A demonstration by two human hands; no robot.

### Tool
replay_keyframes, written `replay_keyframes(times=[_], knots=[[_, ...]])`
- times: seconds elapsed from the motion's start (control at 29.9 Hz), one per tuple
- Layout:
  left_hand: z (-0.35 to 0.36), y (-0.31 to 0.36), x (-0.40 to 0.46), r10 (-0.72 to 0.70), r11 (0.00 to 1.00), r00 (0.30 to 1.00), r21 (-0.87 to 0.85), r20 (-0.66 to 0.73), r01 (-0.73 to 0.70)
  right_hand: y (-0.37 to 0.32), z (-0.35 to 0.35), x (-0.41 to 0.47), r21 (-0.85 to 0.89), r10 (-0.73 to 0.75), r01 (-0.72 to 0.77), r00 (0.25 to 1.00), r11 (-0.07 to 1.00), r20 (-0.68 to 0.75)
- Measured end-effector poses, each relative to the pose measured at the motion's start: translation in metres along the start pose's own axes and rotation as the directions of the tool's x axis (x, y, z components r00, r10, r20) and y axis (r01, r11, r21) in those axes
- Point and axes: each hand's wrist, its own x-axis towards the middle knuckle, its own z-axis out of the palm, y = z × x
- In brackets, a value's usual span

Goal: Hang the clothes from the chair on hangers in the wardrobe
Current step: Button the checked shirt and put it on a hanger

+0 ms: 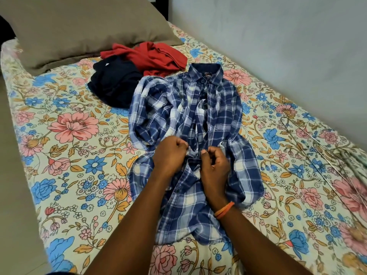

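Head view — both hands' fingers [183, 146] pinch plaid shirt [186, 124] placket — mid-front.

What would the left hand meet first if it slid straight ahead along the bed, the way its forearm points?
Probably more of the blue plaid shirt the left hand already pinches, then its collar; depth is uncertain.

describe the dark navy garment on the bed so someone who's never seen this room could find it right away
Start at the big grey-brown pillow at the head of the bed. Just below it lie two crumpled garments; the navy garment is the left one, touching the red garment. It is plain and nearly black, unlike the checked shirt beside it.
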Motion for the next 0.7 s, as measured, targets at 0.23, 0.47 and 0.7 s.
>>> replay_keyframes(times=[0.23, 0.47, 0.7], knots=[[0.007, 0.012, -0.022, 0.011, 0.970, 0.992, -0.244, 0.129, 0.021, 0.004, 0.000, -0.009, -0.046, -0.152, 0.155, 0.986, 0.987, 0.071], [0.006, 0.014, -0.032, -0.051, 0.964, 0.996, -0.256, 0.070, 0.067, -0.001, -0.004, -0.016, -0.027, -0.163, 0.166, 0.982, 0.986, 0.095], [0.007, 0.015, -0.033, -0.090, 0.962, 0.995, -0.255, 0.054, 0.100, -0.005, -0.006, -0.018, 0.024, -0.144, 0.142, 0.985, 0.990, 0.095]])
